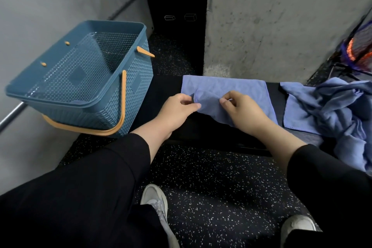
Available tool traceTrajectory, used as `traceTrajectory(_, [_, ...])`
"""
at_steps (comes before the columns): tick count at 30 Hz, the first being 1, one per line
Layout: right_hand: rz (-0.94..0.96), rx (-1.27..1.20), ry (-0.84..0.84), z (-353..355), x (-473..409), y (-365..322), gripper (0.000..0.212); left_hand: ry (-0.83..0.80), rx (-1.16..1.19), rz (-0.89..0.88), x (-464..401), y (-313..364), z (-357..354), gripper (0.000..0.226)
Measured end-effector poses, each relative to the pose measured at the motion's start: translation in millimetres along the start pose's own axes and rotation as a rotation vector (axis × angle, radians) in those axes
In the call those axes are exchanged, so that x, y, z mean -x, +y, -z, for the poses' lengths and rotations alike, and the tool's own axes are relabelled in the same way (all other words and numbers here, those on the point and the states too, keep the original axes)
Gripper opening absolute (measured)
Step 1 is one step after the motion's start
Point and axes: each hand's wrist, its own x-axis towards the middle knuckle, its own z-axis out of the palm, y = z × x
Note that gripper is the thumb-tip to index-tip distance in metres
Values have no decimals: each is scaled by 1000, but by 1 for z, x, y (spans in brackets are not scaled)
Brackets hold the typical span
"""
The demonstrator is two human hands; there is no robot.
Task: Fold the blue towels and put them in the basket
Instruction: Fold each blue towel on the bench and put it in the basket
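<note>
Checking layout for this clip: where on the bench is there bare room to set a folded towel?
Bare black bench between the basket and the spread towel both hands pinch. Right end is crowded by the towel pile. The basket is empty.

single head-worn view, wide-angle, looking forward and steeply down, close over the hands

black bench (203, 131), flat towel (231, 88), towel pile (332, 110)

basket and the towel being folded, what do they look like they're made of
Basket: apparently moulded plastic, matte blue, with a woven-pattern perforated wall and orange handle. Towel: soft, thin cloth, possibly microfibre; it creases where the left hand and right hand pinch it.
</note>
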Motion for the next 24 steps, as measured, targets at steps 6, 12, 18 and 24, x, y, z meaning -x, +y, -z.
traceTrajectory(6, [59, 10, -54, 4, 2, -2, 18, -20, -35, -5, -5, -3, -3, 27])
traceTrajectory(12, [95, 47, -85, 6, 4, 0, 19, -16, -14, 8, -8, 8, 6, 25])
traceTrajectory(18, [31, 132, -243, 7, 8, 8, 30, -57, -172, -59, 1, -1, 35, 32])
traceTrajectory(24, [84, 468, -443, -5, 21, 21, 56, -211, -454, 77, 22, -20, 53, 26])
